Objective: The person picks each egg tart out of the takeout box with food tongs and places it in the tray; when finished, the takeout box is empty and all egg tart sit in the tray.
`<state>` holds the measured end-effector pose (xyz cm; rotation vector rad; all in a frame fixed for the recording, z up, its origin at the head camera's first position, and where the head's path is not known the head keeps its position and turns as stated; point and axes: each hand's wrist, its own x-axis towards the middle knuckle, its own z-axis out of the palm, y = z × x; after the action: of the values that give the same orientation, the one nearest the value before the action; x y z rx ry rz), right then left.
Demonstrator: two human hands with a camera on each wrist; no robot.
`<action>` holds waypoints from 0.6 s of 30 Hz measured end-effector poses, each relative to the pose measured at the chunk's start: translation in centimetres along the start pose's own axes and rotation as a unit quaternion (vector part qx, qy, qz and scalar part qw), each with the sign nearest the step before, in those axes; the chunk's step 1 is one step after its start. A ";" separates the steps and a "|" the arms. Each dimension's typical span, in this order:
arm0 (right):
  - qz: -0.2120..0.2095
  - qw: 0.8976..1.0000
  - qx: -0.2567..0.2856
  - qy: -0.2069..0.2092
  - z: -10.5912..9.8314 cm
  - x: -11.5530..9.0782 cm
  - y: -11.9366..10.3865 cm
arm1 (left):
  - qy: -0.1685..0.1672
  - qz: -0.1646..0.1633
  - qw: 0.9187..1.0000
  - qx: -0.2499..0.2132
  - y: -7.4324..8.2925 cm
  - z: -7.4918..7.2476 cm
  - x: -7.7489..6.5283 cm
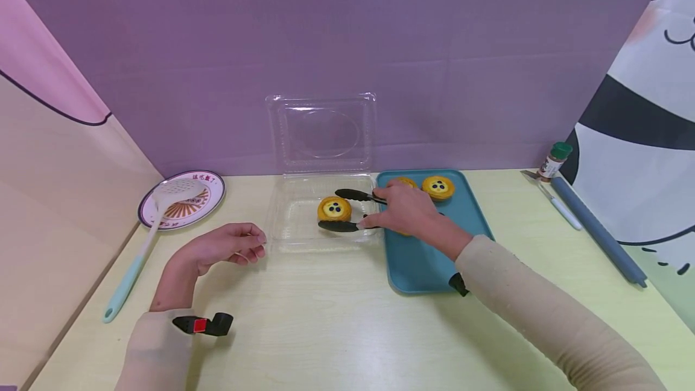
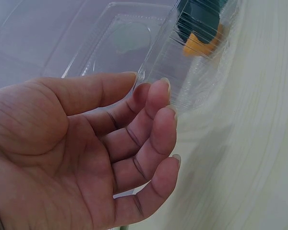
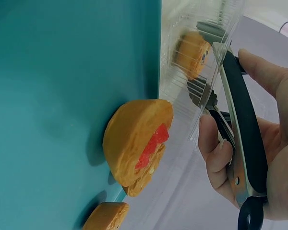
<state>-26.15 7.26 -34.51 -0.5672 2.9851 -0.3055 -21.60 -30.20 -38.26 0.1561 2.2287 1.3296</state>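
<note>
My right hand [image 1: 408,209] grips a pair of tongs [image 3: 247,124] with black tips, reaching over the tray's left edge into a clear plastic box [image 1: 293,240]. Those tips lie on either side of an egg tart [image 1: 334,208] with dark berries, which sits inside the box. At the box's front left corner, my left hand [image 1: 230,244] pinches the rim between thumb and forefinger, its other fingers loosely bent. The box's lid [image 1: 321,131] stands raised at the back. More tarts lie on the blue tray [image 1: 423,270], including one with red topping [image 3: 139,148], partly hidden by my right hand in the head view.
On the left, a white skimmer [image 1: 176,190] with a pale blue handle lies across a patterned plate [image 1: 214,198]. To the right are a green-capped jar [image 1: 552,163], a small white-handled knife [image 1: 564,211] and a long grey-blue roll [image 1: 597,231]. A purple backdrop [image 1: 434,65] rises behind.
</note>
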 end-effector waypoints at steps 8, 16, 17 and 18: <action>-0.009 1.000 -0.020 -0.005 0.1 0.3 -0.5 | 0.001 0.001 1.000 -0.002 0.1 0.1 -0.1; -0.007 1.000 -0.019 0.000 0.5 0.5 -0.7 | 0.001 0.001 1.000 0.000 0.3 0.1 -0.2; -0.006 1.000 -0.019 0.000 0.5 0.5 -0.8 | 0.002 0.001 1.000 0.000 0.2 0.1 -0.2; -0.006 1.000 -0.020 0.001 0.5 0.4 -0.8 | 0.002 0.001 1.000 0.001 0.2 0.1 -0.2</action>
<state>-26.22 6.29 -34.81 -0.5900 2.9972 -0.2465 -21.39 -30.08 -38.02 0.1561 2.2328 1.3305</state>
